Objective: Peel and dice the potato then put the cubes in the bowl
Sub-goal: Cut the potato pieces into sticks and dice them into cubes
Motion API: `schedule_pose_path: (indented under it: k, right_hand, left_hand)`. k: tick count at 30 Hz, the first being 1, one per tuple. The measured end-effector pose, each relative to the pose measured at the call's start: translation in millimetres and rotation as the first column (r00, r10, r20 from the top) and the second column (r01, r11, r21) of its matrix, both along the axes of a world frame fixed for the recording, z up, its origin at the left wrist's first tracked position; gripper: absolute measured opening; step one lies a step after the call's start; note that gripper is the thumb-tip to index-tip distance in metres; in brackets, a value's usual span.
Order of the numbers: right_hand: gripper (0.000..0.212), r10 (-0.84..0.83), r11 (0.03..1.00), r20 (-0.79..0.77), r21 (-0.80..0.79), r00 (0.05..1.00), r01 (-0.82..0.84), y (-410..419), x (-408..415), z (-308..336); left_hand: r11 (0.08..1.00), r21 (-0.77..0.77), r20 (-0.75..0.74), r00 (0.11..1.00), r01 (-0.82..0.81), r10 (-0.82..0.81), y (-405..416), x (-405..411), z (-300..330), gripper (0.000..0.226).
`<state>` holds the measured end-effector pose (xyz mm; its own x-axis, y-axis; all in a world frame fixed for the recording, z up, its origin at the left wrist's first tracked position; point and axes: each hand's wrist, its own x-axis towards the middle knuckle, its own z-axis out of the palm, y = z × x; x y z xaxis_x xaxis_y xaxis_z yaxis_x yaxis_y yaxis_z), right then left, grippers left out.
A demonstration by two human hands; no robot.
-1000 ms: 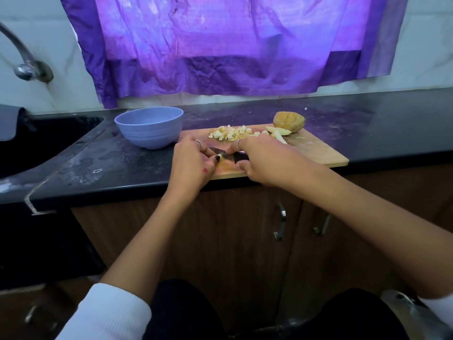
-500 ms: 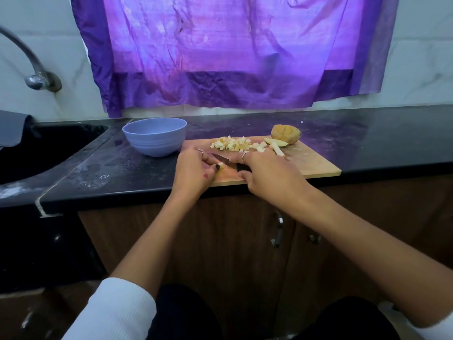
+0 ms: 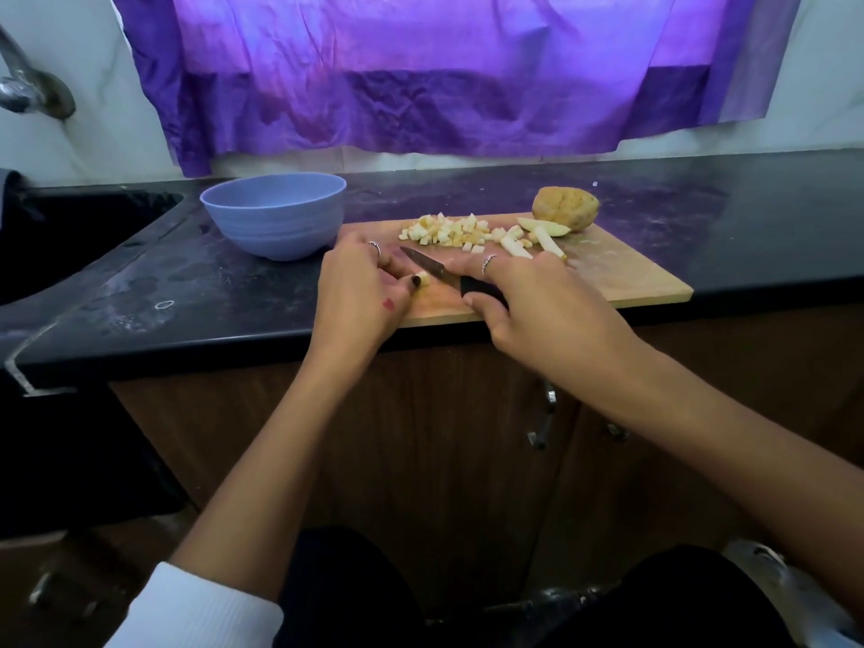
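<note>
Dim overall, lit mainly by daylight glowing violet through the curtain point(image 3: 449, 72). Faint purple sheen on the dark counter point(image 3: 701, 203). Deep shadow below the counter edge. Soft focus throughout, blurrier toward the corners, with wide-angle bending at the edges.

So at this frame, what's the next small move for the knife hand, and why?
Probably press the knife down through the small potato piece that the left hand pinches on the cutting board. The right hand grips the handle, the blade sits just beside that piece, and uncut strips wait behind.
</note>
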<state>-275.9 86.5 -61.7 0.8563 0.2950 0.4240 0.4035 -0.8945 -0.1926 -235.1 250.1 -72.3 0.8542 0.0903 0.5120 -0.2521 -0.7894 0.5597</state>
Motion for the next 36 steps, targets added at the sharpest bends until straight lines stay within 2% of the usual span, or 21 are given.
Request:
schedule_pose_path:
  k: [8, 20, 23, 27, 30, 32, 34, 36]
  right_hand:
    - [0.031, -0.018, 0.999, 0.005, -0.028, 1.000, 0.018, 9, 2, -1]
    - [0.035, -0.055, 0.992, 0.026, -0.108, 0.998, 0.058, 22, 7, 3]
    - [0.038, -0.043, 0.984, 0.061, -0.171, 0.997, 0.053, 24, 8, 3]
    - [0.042, 0.000, 0.958, 0.087, -0.284, 0.996, 0.025, 32, 7, 6]
    - [0.051, -0.012, 0.945, 0.101, -0.323, 0.995, 0.044, 23, 1, 5]
    - [0.053, -0.037, 0.964, 0.073, -0.259, 0.997, 0.054, 10, -4, 5]
    - [0.045, -0.055, 0.992, 0.021, -0.115, 0.998, 0.057, -7, -7, 7]
    - [0.043, -0.112, 0.993, -0.029, -0.039, 0.993, 0.111, -25, -5, 12]
  left_hand:
    - [1.000, -0.011, 0.002, 1.000, -0.008, 0.008, -1, 1, -1, 0.006]
    - [1.000, -0.001, 0.027, 1.000, -0.012, 0.013, 2, 7, -7, 0.004]
    - [1.000, -0.028, 0.024, 1.000, -0.008, 0.009, 2, 7, -6, 0.008]
    - [0.999, -0.049, 0.001, 1.000, 0.008, -0.008, 0, 3, -4, 0.024]
    - [1.000, 0.012, -0.014, 1.000, -0.001, 0.001, 1, 4, -4, 0.017]
    - [0.995, 0.100, -0.028, 0.999, -0.031, 0.034, 1, 4, -2, 0.018]
    - [0.977, 0.200, -0.052, 0.995, -0.075, 0.087, -3, 3, 1, 0.015]
    - [0.969, 0.233, -0.075, 0.992, -0.084, 0.104, -8, 3, 5, 0.017]
